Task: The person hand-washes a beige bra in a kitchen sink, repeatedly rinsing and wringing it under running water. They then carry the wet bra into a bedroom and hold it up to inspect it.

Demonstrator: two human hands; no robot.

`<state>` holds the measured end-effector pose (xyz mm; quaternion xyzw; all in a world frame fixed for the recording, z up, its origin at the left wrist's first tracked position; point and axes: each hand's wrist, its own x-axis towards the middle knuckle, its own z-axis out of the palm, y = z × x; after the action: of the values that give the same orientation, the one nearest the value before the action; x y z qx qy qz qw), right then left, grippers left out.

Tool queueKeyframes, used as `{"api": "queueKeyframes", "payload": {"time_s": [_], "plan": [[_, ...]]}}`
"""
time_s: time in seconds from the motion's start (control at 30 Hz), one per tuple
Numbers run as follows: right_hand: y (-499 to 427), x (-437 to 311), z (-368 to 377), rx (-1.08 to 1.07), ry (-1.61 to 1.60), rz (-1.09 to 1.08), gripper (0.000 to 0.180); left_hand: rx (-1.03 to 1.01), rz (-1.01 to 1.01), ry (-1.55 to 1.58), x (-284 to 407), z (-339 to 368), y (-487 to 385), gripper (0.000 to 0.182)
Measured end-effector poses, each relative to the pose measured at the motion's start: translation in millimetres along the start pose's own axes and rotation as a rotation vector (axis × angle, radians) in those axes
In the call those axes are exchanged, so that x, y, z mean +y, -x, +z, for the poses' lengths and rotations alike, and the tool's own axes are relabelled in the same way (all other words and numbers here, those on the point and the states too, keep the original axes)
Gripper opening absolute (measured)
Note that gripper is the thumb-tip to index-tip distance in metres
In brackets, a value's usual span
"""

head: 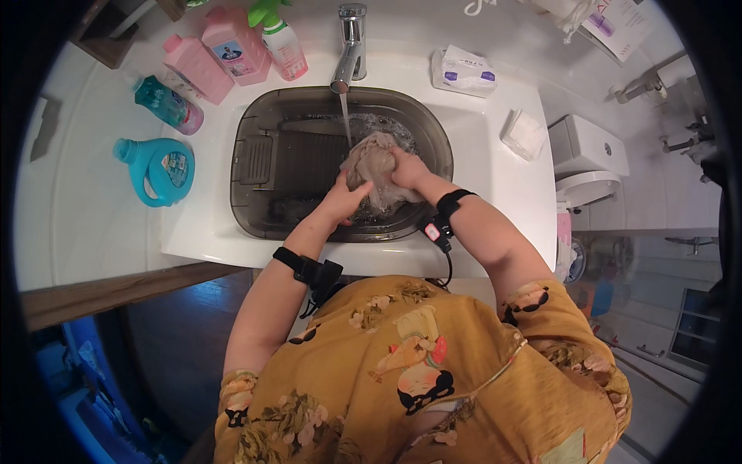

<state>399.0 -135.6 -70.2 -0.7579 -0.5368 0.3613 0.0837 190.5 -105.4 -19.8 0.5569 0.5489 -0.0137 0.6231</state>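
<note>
A wet beige cloth (374,159) is bunched up in both hands over a dark translucent plastic washbasin (249,206). My left hand (346,200) holds its lower left side, thumb spread across it. On the upper right, my right hand (407,167) grips a fold, and part of the cloth hangs down to the water. From the chrome faucet (349,49) a stream of water (346,119) runs into the basin beside the cloth. Suds (385,123) float at the basin's far right. A ribbed washboard surface (307,153) shows on the basin's left half.
The basin sits in a white sink (481,174). Around its left rim stand pink bottles (197,68), a green-topped spray bottle (284,49), a teal bottle (168,104) and a blue detergent jug (165,171). A tissue pack (464,72) and a folded white cloth or tissue stack (523,134) lie right.
</note>
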Motion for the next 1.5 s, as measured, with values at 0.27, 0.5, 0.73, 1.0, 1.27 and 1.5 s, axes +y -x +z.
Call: {"api": "queueKeyframes", "payload": {"time_s": [0.27, 0.5, 0.73, 1.0, 1.27, 1.5], "plan": [[67.8, -60.4, -71.1, -0.004, -0.209, -0.524, 0.066, -0.314, 0.013, 0.744, 39.4, -8.6, 6.3, 0.083], [84.1, -80.6, -94.4, 0.718, 0.052, -0.804, 0.053, -0.281, 0.169, 1.004, 72.0, -6.7, 28.3, 0.059], [73.2, -97.8, -45.9, 0.634, -0.640, -0.561, 0.062, -0.077, 0.296, 1.191, 90.0, 8.8, 18.0, 0.049], [55.1, -100.8, -52.1, 0.528, -0.916, -0.324, 0.053, 0.264, 0.393, 0.959, 95.7, 22.7, 14.2, 0.049], [46.1, -75.8, -50.7, 0.475, -0.841, -0.336, 0.049, 0.388, 0.477, 0.719, 90.8, 32.3, 1.6, 0.053], [42.7, -13.4, -57.3, 0.350, -0.062, -0.326, 0.060, 0.136, 0.566, -0.196, 46.4, -5.4, -35.1, 0.062]]}}
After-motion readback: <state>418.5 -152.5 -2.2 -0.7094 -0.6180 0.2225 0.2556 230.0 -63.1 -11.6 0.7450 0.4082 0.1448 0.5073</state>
